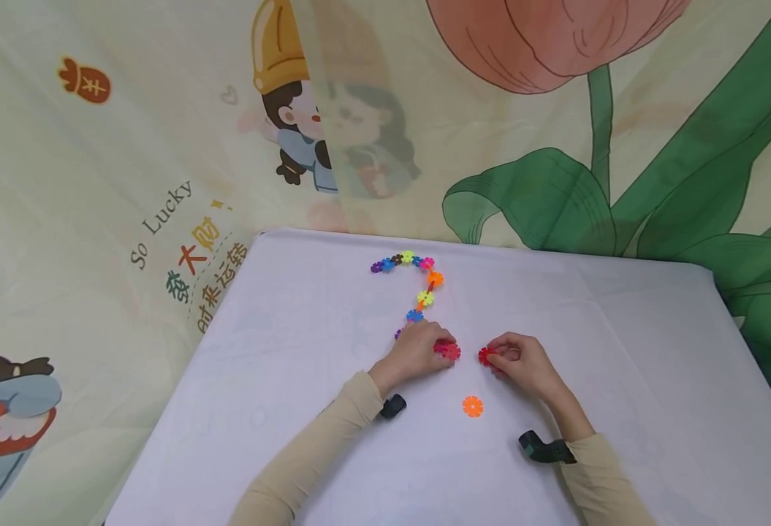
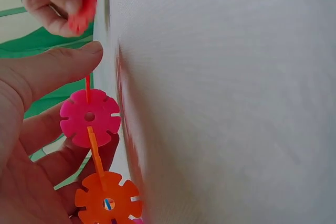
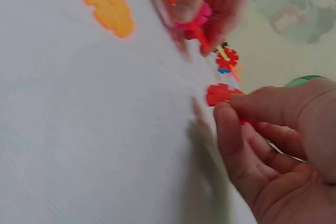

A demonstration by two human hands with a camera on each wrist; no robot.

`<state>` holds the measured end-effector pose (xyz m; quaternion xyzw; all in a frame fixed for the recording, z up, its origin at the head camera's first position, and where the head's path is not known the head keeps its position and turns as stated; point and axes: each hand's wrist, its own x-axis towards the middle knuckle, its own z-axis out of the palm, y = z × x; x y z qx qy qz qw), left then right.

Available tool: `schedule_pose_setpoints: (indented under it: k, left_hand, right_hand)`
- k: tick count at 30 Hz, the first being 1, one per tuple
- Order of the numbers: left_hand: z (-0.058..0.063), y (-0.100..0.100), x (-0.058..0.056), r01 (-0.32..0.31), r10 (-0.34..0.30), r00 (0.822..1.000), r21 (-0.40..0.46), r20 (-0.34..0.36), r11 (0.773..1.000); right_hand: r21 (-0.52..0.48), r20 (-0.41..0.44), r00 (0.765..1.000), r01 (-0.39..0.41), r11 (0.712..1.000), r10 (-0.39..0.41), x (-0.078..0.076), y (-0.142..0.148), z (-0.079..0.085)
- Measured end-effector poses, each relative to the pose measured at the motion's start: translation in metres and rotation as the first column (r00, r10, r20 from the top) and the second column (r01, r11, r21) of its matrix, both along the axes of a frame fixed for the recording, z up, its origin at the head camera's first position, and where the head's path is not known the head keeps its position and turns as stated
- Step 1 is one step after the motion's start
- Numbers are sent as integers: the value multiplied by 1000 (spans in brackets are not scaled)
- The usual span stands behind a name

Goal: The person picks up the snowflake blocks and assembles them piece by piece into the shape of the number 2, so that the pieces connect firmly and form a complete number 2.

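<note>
A chain of colourful interlocking snowflake discs (image 1: 435, 279) curves across the white table, its near end running into my left hand (image 1: 414, 353). Thumb and fingers there pinch that end, where a red disc (image 1: 451, 352) shows. Along the palm in the left wrist view lie a pink disc (image 2: 89, 118) and an orange disc (image 2: 107, 198), linked by slotted pieces. My right hand (image 1: 523, 363) pinches a separate red disc (image 3: 220, 94) between thumb and index finger, a short gap to the right of the chain's end.
One loose orange disc (image 1: 473, 406) lies flat on the table (image 1: 280, 314), nearer to me than both hands. Black camera mounts (image 1: 546, 447) sit at the wrists. A printed cloth (image 1: 372, 212) hangs behind the table's far edge.
</note>
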<state>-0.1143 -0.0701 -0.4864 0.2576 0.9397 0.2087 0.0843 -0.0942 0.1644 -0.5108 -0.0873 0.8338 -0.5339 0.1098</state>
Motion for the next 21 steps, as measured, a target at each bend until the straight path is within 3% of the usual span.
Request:
schedule_pose_setpoints:
  k: [5, 16, 21]
  left_hand:
    - [-1, -1, 0, -6, 6, 1000, -2, 1, 1000]
    - [-1, -3, -1, 3, -10, 998, 92, 69, 996]
    - [-4, -3, -3, 43, -49, 998, 137, 40, 990]
  right_hand:
    - [-71, -9, 1000, 22, 997, -23, -1, -16, -8]
    - [-81, -106, 994, 13, 997, -22, -1, -31, -11]
    - [-106, -130, 991, 28, 994, -41, -2, -34, -12]
